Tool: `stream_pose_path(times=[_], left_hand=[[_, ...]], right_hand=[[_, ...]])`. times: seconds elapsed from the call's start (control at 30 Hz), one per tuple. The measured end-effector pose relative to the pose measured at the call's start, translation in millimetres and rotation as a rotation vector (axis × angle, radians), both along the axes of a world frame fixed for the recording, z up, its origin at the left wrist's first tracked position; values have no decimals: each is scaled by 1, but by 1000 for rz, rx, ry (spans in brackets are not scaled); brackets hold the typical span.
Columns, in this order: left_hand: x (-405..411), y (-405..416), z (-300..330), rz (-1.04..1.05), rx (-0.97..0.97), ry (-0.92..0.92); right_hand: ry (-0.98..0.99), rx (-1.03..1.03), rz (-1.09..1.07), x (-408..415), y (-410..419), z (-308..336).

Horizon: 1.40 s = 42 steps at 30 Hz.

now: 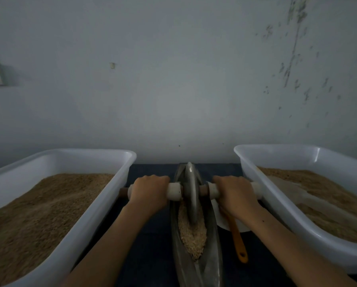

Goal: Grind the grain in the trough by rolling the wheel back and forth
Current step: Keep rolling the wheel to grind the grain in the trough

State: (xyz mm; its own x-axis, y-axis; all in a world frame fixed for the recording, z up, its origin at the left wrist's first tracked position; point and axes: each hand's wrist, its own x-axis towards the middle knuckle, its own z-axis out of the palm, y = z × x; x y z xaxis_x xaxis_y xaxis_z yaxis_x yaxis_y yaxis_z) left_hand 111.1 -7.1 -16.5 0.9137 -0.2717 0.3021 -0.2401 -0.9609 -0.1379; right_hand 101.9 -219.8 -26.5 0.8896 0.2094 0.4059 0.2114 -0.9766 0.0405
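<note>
Metal trough [211, 264] runs lengthwise straight away from the person, between two white tubs [103, 195] of grain. Upright in its far half stands the wheel [191, 195], axle crosswise. Left hand [147, 192] and right hand [234, 193] each grip a handle, equally near; travel should follow the trough's length.

Two white tubs [119, 179] [256, 175] of brown meal, orange-handled utensil [238, 243] between.
</note>
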Motion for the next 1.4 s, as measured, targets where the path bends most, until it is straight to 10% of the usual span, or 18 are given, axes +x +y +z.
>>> stream_pose_path(times=[0.4, 0.87, 1.4], left_hand=[[-2, 3, 12, -70, 89, 262], [3, 4, -3, 10, -65, 88], [4, 7, 8, -19, 26, 391]], right_hand=[[527, -91, 1, -8, -5, 28], [-83, -59, -19, 1, 7, 0], [448, -156, 3, -1, -3, 27]])
